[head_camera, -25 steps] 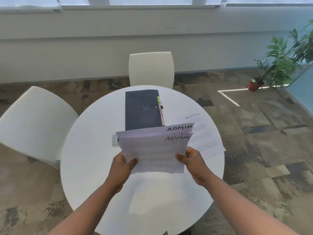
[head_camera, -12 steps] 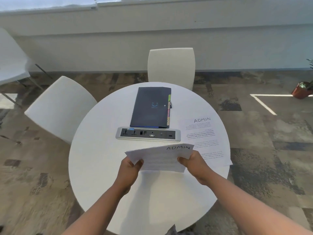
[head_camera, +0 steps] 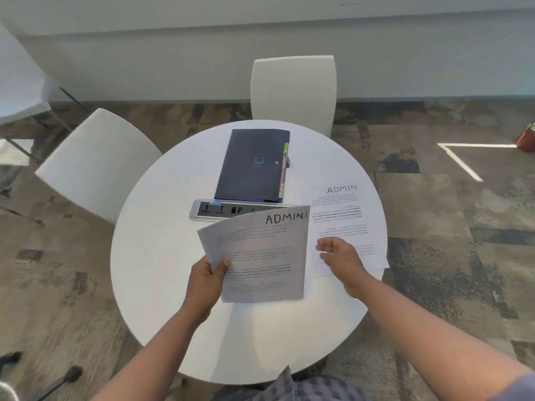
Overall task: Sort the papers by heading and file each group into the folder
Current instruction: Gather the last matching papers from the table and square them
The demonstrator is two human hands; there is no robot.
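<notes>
1. White round table (head_camera: 162, 285) fills the middle of the view, standing on patterned brown and grey carpet (head_camera: 434, 270).
2. White chairs stand round it: one (head_camera: 293, 91) at the far side, one (head_camera: 92, 163) at the far left.
3. Dark folder (head_camera: 252, 166) lies closed on the far half of the table, a small smile mark on its cover and coloured tabs (head_camera: 283, 175) sticking out along its right edge.
4. One sheet (head_camera: 341, 215) headed ADMIN lies flat on the right side of the table, just right of the folder, its near corner reaching the table's edge.
5. Held papers (head_camera: 260, 256), the top one also headed ADMIN, are lifted above the table's centre, tilted up toward the camera; their top edge hides part of the socket strip. How many sheets are in the bundle cannot be told.
6. Grey socket strip (head_camera: 217, 210) is set into the table just in front of the folder's near edge.
7. Left hand (head_camera: 207, 282) grips the held papers at their lower left corner, thumb on top and fingers beneath.
8. Right hand (head_camera: 343, 257) is just right of the held papers and over the flat sheet, fingers loosely curled and holding nothing; whether it touches that sheet cannot be told.
9. Red-brown pot (head_camera: 525, 138) sits on the floor at the far right edge.
</notes>
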